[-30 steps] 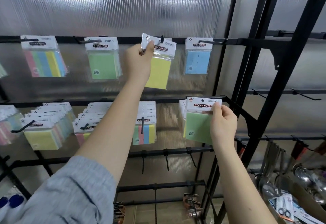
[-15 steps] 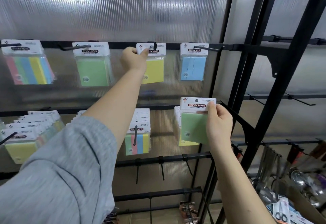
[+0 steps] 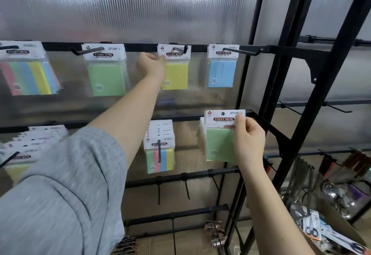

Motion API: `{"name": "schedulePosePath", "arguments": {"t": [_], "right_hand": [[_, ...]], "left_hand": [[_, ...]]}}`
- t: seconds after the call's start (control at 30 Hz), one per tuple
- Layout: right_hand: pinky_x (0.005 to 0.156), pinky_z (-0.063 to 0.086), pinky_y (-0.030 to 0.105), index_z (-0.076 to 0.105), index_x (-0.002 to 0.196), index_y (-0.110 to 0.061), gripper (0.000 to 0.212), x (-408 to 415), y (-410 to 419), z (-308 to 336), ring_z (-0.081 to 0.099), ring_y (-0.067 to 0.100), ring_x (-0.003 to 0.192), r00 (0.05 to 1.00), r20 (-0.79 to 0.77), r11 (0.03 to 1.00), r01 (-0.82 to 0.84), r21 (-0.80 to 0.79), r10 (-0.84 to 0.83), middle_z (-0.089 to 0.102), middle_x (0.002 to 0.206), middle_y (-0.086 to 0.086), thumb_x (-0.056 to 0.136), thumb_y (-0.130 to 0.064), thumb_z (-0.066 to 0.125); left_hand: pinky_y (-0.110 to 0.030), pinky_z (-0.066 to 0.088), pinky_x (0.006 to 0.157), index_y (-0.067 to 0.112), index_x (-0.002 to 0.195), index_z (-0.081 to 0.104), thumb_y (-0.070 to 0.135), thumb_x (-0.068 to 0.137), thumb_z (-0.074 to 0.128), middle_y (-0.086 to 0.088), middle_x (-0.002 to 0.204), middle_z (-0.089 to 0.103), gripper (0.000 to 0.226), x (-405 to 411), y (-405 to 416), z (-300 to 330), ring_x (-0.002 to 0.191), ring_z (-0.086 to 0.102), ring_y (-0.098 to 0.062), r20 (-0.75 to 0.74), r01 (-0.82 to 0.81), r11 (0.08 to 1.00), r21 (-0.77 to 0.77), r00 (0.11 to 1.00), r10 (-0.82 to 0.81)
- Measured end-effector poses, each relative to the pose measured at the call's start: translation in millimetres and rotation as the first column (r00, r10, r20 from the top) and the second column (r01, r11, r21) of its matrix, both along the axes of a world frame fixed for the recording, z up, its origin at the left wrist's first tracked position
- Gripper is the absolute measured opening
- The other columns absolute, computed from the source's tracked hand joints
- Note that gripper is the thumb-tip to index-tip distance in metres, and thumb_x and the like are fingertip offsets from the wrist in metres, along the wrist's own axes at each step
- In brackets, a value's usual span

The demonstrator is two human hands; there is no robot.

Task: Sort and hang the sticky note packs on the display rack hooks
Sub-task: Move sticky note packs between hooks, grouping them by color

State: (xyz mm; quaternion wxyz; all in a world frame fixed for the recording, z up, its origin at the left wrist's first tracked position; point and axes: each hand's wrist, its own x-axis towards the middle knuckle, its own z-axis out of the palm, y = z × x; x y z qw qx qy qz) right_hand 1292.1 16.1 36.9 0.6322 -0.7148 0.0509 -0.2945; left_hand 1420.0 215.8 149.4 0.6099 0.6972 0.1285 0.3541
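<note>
A yellow sticky note pack (image 3: 176, 75) hangs far back on a top-row hook (image 3: 180, 49). My left hand (image 3: 149, 64) reaches up beside its left edge, fingers at the white header card. My right hand (image 3: 249, 140) grips a green sticky note pack (image 3: 219, 146) by its right side, in front of a middle-row stack whose edge shows behind it. On the top row also hang a multicolour pack (image 3: 30, 76), a green pack (image 3: 106, 78) and a blue pack (image 3: 221, 73).
The middle row holds a striped pack stack (image 3: 160, 158) and more stacks at the left (image 3: 30, 144). Bare hooks (image 3: 186, 189) stick out from the lower rail. Black rack posts (image 3: 313, 102) stand right, with metal utensils (image 3: 339, 192) and packaged goods low right.
My left hand has pushed the yellow pack from the hook's tip back along the hook to the rail. The view has shifted, and my right hand keeps hold of the green pack.
</note>
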Motion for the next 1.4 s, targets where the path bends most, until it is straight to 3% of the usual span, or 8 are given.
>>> {"name": "schedulePosePath", "arguments": {"t": [0.13,0.3,0.47,0.67,0.83,1.07,1.23,1.4], "right_hand": [[0.06,0.037,0.023,0.061,0.078,0.001,0.042,-12,17,-2,0.049,0.01,0.064,0.999,0.033,1.0,-0.007,-0.014,0.008,0.062,0.071,0.008,0.099,-0.033,0.047],[0.062,0.032,0.029,0.059,0.079,0.01,0.046,-28,46,-6,0.042,0.016,0.064,0.999,0.041,1.0,0.003,-0.014,-0.002,0.058,0.081,0.031,0.094,-0.034,0.055],[0.061,0.034,0.025,0.064,0.073,0.004,0.035,-46,82,-5,0.041,0.006,0.061,0.996,0.062,0.993,-0.075,0.09,0.069,0.051,0.062,0.001,0.088,-0.028,0.066],[0.054,0.036,0.008,0.062,0.062,-0.025,0.026,-66,123,13,0.046,-0.005,0.051,0.981,0.091,0.98,-0.178,0.092,0.169,0.055,0.049,-0.021,0.087,-0.024,0.068],[0.066,0.043,0.024,0.068,0.067,-0.023,0.02,-70,145,28,0.054,0.005,0.063,0.973,0.115,0.972,-0.213,0.096,0.202,0.064,0.063,-0.011,0.085,-0.031,0.069],[0.053,0.037,0.011,0.067,0.064,-0.019,0.021,-59,190,77,0.046,-0.002,0.052,0.92,0.25,0.931,-0.341,0.133,0.301,0.059,0.056,-0.012,0.083,-0.024,0.073],[0.057,0.036,0.018,0.063,0.058,-0.023,0.026,-48,216,105,0.044,0.004,0.056,0.878,0.301,0.898,-0.424,0.122,0.373,0.06,0.06,-0.004,0.081,-0.028,0.075],[0.054,0.036,0.017,0.064,0.062,-0.018,0.024,-38,228,119,0.043,0.005,0.055,0.872,0.303,0.887,-0.44,0.139,0.384,0.059,0.062,-0.001,0.082,-0.028,0.074]], "left_hand": [[-0.021,0.039,0.06,0.018,0.074,0.049,0.024,0.094,0.048,0.003,0.073,0.054,0.022,-21,24,-7,0.07,0.05,-0.014,-0.101,0.071,0.983,0.169,0.993,-0.054],[-0.033,0.052,0.086,0.019,0.077,0.061,0.02,0.088,0.049,-0.003,0.086,0.069,0.017,-60,63,-12,0.085,0.065,-0.022,-0.111,0.184,0.939,0.29,0.981,-0.158],[-0.029,0.05,0.077,0.021,0.072,0.059,0.012,0.093,0.05,0.005,0.071,0.061,0.024,-124,94,-25,0.066,0.059,-0.012,-0.13,0.282,0.889,0.362,0.959,-0.251],[-0.03,0.047,0.068,0.018,0.086,0.065,0.019,0.092,0.05,0.003,0.083,0.066,0.017,-183,148,-79,0.077,0.059,-0.017,-0.217,0.085,0.917,0.391,0.976,0.002],[-0.026,0.034,0.069,0.012,0.099,0.065,0.016,0.095,0.043,-0.001,0.091,0.062,0.022,-215,186,-118,0.079,0.051,-0.018,-0.316,-0.047,0.862,0.505,0.919,0.235],[-0.038,0.045,0.084,0.022,0.086,0.054,0.019,0.098,0.037,-0.019,0.107,0.064,0.021,-225,204,-139,0.096,0.057,-0.032,-0.439,0.039,0.844,0.536,0.867,0.238],[-0.04,0.047,0.093,0.012,0.121,0.062,0.024,0.1,0.039,-0.013,0.12,0.063,0.034,-221,208,-143,0.108,0.058,-0.029,-0.442,0.029,0.874,0.485,0.871,0.216],[-0.037,0.046,0.095,0.016,0.126,0.059,0.024,0.1,0.039,-0.008,0.126,0.061,0.035,-218,212,-143,0.114,0.056,-0.027,-0.447,0.019,0.866,0.499,0.862,0.239]]}}
